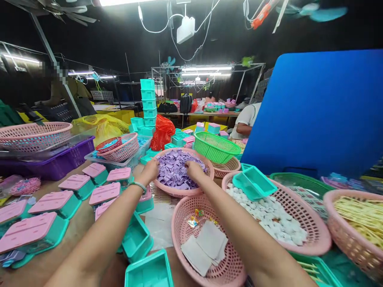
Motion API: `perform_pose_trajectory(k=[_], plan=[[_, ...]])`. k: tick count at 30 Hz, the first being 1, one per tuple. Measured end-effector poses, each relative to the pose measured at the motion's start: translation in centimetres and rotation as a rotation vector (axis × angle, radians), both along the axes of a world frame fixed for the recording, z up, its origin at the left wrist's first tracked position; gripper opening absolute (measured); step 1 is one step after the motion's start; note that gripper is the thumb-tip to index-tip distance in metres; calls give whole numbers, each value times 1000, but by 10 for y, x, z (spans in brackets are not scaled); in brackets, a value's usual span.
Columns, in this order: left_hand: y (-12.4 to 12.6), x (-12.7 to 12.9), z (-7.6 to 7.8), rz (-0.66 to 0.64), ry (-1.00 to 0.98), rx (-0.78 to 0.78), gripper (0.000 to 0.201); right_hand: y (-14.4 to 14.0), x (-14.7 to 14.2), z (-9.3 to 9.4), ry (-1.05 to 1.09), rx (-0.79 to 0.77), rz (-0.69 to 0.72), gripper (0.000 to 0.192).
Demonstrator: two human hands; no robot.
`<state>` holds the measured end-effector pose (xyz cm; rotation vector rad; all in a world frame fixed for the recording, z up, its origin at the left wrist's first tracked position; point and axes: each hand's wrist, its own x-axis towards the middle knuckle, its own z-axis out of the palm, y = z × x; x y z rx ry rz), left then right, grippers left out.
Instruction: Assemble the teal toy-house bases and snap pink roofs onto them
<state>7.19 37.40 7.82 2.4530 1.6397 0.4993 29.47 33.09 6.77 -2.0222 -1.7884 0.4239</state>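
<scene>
Both my arms reach forward into a pink basket (209, 172) full of small purple pieces (175, 167). My left hand (150, 169) rests at the basket's left rim, fingers curled down among the pieces. My right hand (193, 168) is dug into the purple pile near its middle. Whether either hand has pieces in its grip is hidden by the fingers. A pale bracelet (138, 185) sits on my left wrist. Under my right forearm a nearer pink basket (179, 223) holds grey flat squares (206, 245) and small coloured bits.
Teal boxes with pink lids (54, 203) fill the left of the table; open teal boxes (149, 271) lie in front. A pink basket (314, 239) of white pieces holds a teal tray (254, 182). A green basket (217, 147) and blue panel (317, 111) stand behind. A seated person (247, 119) works beyond.
</scene>
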Motion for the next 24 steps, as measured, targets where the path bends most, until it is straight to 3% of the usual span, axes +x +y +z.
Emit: perform_pose_trajectory(k=[5,9,14,18,20,24], plan=[[13,16,-17,-69,87,42,34,54,-34,-2,86,-52,-168,36],[22,33,-16,-110,91,54,35,68,-34,1,219,-69,-176,37],[27,58,-1,-213,38,-23,33,49,11,11,464,4,-85,35],[18,77,5,-347,39,-179,33,25,44,23,595,72,-64,29],[11,81,5,-395,87,-282,31,13,53,27,593,88,-54,31],[5,77,1,-384,151,-384,30,-8,65,31,452,68,-29,15]])
